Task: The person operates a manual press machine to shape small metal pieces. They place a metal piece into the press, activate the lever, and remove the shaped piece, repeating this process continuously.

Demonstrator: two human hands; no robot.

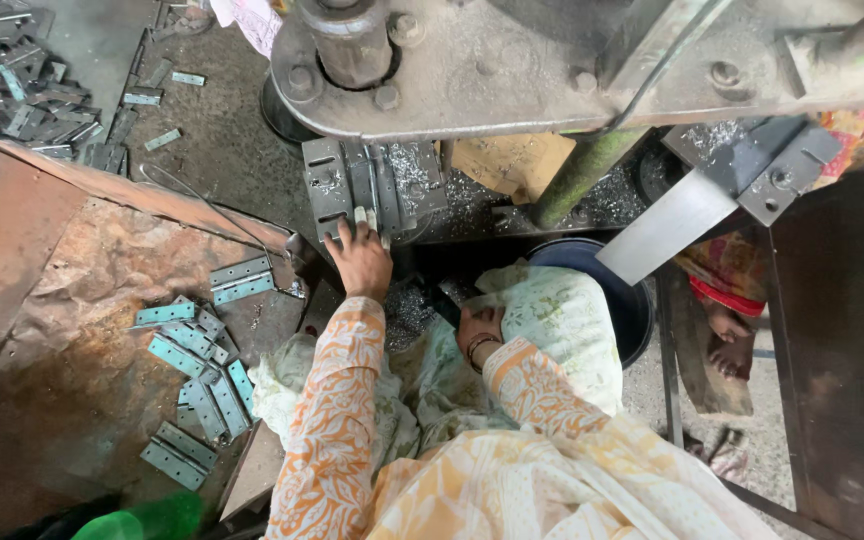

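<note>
I am reaching my left hand [360, 262] up to the die block [367, 190] under the press [512, 70], fingertips pinching a small metal blank [360, 214] at its front edge — seating it, I judge. My right hand [479, 335] is resting low in my lap; its grip I cannot tell. Next I am needing fingers out from under the ram. More hinge plates [197, 360] are lying on the rusty sheet [72, 330] to my left — open room there.

Press [552, 70] at top centre, die block [372, 185] under it. Left hand [360, 262] on die block's near edge. Hinge plates [197, 370] on counter [72, 330] left of the left arm, toward its right edge. More plates [12, 90] piled on floor beyond counter's far-left corner. Right hand [477, 335] in lap, right of left arm.
</note>
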